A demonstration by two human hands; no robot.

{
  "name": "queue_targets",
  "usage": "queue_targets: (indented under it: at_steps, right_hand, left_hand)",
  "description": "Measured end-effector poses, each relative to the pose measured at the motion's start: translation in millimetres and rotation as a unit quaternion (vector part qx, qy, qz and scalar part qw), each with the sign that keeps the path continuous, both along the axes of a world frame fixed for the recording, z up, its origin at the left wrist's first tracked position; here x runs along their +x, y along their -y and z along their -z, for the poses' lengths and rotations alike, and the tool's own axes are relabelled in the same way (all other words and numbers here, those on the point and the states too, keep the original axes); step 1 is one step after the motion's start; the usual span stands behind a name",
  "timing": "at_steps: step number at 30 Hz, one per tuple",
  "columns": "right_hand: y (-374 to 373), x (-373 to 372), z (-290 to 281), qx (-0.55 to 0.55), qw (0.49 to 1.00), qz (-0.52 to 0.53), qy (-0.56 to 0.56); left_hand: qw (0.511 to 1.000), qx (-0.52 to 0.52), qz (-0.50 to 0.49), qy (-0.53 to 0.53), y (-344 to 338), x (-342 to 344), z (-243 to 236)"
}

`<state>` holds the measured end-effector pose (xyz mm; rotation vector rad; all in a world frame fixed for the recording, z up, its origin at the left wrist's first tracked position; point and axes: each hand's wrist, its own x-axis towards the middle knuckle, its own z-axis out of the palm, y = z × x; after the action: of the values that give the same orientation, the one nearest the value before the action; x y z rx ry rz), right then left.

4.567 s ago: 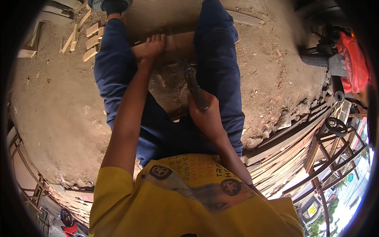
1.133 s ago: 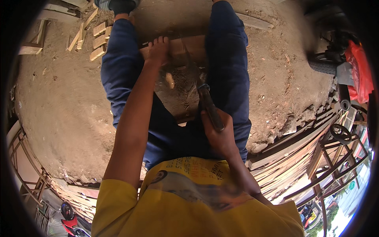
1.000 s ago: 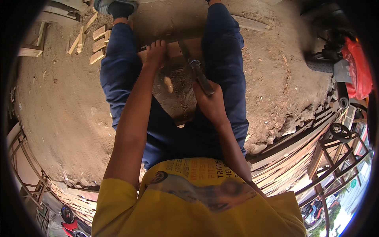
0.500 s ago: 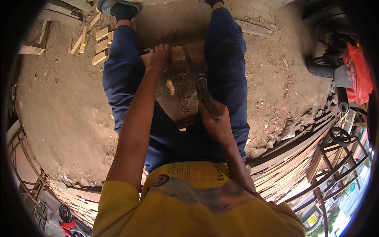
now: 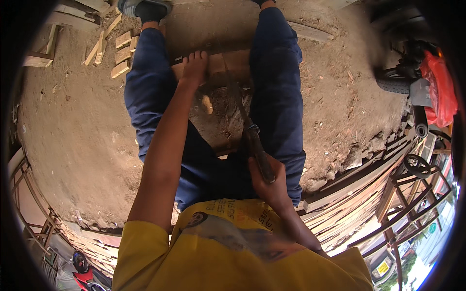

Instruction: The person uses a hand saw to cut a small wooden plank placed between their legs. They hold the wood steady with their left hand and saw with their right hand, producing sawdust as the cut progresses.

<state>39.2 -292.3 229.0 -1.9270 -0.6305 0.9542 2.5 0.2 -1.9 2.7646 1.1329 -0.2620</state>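
My left hand (image 5: 194, 69) lies over a wooden board (image 5: 239, 62) that spans crosswise between my legs, its fingers bent over the far edge. A handsaw (image 5: 257, 145) is in my right hand (image 5: 272, 180), which is closed around the handle close to my right thigh. The thin blade runs forward and slightly left, meeting the board just right of my left hand; motion blurs it, so how deep it sits cannot be told. My right leg covers the board's right end.
Several short wood blocks (image 5: 122, 55) and thin strips (image 5: 101, 48) lie on the dirt floor beyond my left leg. A loose plank (image 5: 310, 32) rests at the far right. Stacked boards (image 5: 349, 199) stand behind right, and a red plastic bag (image 5: 438, 87) hangs near a tyre (image 5: 392, 85).
My right hand has drawn the saw back toward my body, so its handle is now nearer my lap. The left hand stays on the board.
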Motion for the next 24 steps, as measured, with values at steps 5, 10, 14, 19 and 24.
queue_targets:
  at_steps: [5, 10, 14, 19, 24]
  right_hand:
    - [-54.5, 23.1, 42.6, -0.018, 1.000, -0.020, -0.007]
    - [0.0, 3.8, 9.9, -0.003, 1.000, 0.010, -0.005]
    - [-17.2, 7.1, 16.6, -0.013, 0.999, 0.019, -0.024]
    - [-76.9, 26.1, 45.8, -0.004, 1.000, -0.015, 0.001]
    - [-8.3, -1.0, 18.1, 0.047, 0.997, 0.032, 0.049]
  left_hand:
    - [0.998, -0.048, -0.016, -0.038, 3.5, 0.0, -11.4]
    - [0.999, -0.041, -0.018, 0.005, -2.9, -0.6, -13.6]
    - [0.998, -0.059, -0.010, -0.004, 2.7, -3.2, -7.2]
    - [0.997, -0.066, -0.023, -0.024, -2.3, -5.3, -7.4]
    - [0.998, 0.020, 0.050, -0.027, -4.5, -2.3, -0.1]
